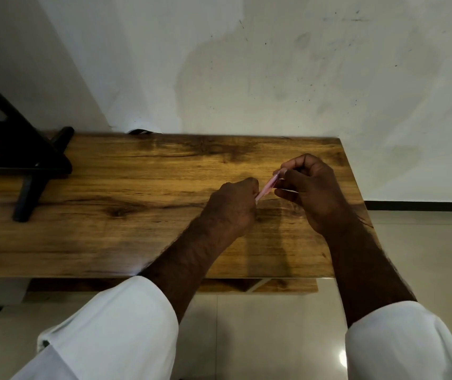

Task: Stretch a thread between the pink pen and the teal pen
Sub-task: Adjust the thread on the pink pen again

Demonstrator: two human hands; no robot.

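A pink pen (268, 187) slants between my two hands above the right part of the wooden table (137, 215). My left hand (233, 207) is closed around its lower end. My right hand (309, 187) pinches at its upper end with thumb and fingers. No thread shows clearly; it is too fine or hidden by the fingers. I see no teal pen.
A black stand (35, 171) with angled legs sits on the table's left side. A white wall rises behind the table. The table's right edge (356, 193) lies just past my right hand, with tiled floor beyond it and below the near edge.
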